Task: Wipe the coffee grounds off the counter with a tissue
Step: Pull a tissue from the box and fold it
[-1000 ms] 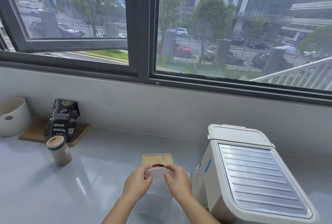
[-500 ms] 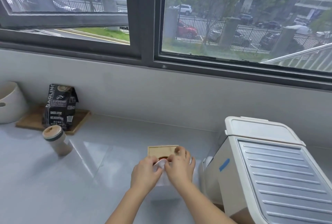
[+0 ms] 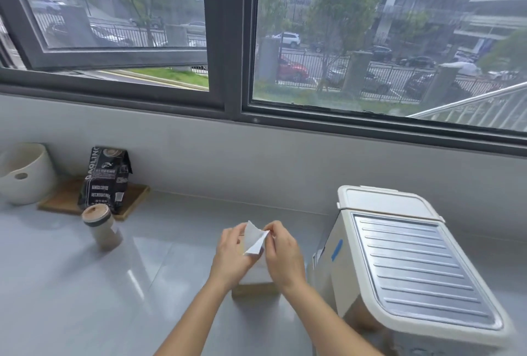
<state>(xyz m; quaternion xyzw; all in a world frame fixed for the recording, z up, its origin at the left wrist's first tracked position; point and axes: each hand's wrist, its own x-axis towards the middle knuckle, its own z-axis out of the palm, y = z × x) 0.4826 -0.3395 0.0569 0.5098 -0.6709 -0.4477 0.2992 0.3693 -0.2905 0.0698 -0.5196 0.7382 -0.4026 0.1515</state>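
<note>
A white tissue (image 3: pixel 254 238) is held above the grey counter (image 3: pixel 85 284), folded into a small pointed shape. My left hand (image 3: pixel 232 256) pinches its left side and my right hand (image 3: pixel 281 253) pinches its right corner. Both hands hover over a white tissue box with a wooden base (image 3: pixel 254 287), mostly hidden behind them. No coffee grounds are plain to see on the counter.
A large white lidded bin (image 3: pixel 410 264) stands right beside my right hand. At left are a small capped cup (image 3: pixel 99 226), a black coffee bag (image 3: pixel 107 178) on a wooden board (image 3: pixel 134 201), and a white pot (image 3: pixel 24 171). The window wall runs behind.
The tissue has come up out of the box. My hands have lifted and now hold it between them, folded smaller than before.
</note>
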